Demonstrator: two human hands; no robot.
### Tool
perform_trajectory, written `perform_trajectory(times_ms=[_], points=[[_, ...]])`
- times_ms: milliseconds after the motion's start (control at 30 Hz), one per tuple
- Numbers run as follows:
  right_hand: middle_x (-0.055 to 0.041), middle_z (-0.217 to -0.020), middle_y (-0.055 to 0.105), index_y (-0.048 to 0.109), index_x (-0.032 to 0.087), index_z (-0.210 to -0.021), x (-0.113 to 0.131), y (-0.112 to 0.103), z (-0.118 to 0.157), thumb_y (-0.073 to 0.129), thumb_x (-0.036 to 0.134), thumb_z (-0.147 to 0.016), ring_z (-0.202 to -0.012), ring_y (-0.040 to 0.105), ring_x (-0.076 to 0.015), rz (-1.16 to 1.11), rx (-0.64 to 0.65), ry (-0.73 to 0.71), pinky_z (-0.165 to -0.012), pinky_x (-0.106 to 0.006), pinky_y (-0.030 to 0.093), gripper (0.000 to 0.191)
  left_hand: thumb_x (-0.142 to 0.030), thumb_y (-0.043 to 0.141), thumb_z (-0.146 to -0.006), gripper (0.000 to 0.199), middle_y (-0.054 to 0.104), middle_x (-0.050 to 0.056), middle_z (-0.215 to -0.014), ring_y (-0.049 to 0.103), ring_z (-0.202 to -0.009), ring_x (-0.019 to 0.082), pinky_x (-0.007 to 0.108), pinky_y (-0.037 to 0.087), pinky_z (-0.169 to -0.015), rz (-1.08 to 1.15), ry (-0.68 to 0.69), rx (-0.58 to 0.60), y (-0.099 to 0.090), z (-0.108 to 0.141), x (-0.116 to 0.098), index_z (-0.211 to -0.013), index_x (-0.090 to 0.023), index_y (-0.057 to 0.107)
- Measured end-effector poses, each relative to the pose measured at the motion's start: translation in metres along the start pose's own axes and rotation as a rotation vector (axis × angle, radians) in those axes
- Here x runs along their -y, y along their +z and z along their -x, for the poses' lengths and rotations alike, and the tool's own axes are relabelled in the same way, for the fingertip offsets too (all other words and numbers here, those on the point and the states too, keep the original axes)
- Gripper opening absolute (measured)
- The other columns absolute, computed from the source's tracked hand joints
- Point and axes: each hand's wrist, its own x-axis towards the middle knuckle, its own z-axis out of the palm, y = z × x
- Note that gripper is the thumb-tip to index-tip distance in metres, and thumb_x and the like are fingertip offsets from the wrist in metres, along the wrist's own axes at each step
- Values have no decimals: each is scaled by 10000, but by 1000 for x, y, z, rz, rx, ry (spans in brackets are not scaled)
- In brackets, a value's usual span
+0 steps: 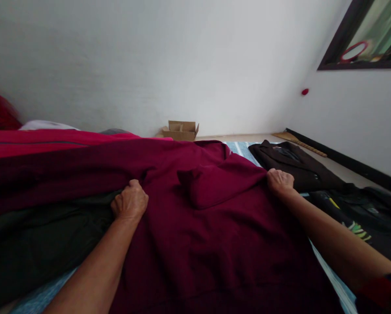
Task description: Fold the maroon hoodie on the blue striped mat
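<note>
A maroon long-sleeved top (195,235) lies spread in front of me, one sleeve stretched out to the left and the other folded inward over its body. My left hand (130,201) is closed on the top's left side, below where that sleeve joins. My right hand (280,179) grips the fabric at the right edge, near the shoulder of the folded sleeve. The fingertips of both hands are hidden in the cloth or behind the knuckles.
Dark green cloth (45,244) lies at the left, with a bright pink garment (51,137) behind. At the right are a folded dark brown garment (300,168) and a black printed one (362,213). A cardboard box (182,131) stands by the wall.
</note>
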Motion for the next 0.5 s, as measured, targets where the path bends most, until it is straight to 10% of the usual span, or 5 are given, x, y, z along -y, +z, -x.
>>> perform_trajectory(times_ms=[133,267,500], points=[[-221,-1183,551,494,132,-1268,21,0,12,350,135,-893,-1102,516,-314,-73,-101,-211,-884,-463,374,402,-206,306,-868,297,657,201,-964,646,-896,338,406,472,-731,-25,23,-23,2,0,0,-1061,-119,515],[-59,-1099,631,651,256,-1021,37,-3,3,505,238,-845,-1075,528,-221,-226,-62,-373,-914,-301,361,229,-224,298,-875,297,660,185,-958,654,-874,330,396,480,-708,-41,4,-26,5,-3,2,-1045,-138,526],[-159,-1095,618,599,132,-1139,-21,-28,-60,387,163,-883,-999,577,-273,-540,-169,177,-777,-336,450,334,-233,282,-879,307,664,171,-937,657,-858,336,393,486,-694,-67,6,-35,7,-4,3,-1043,-143,524]])
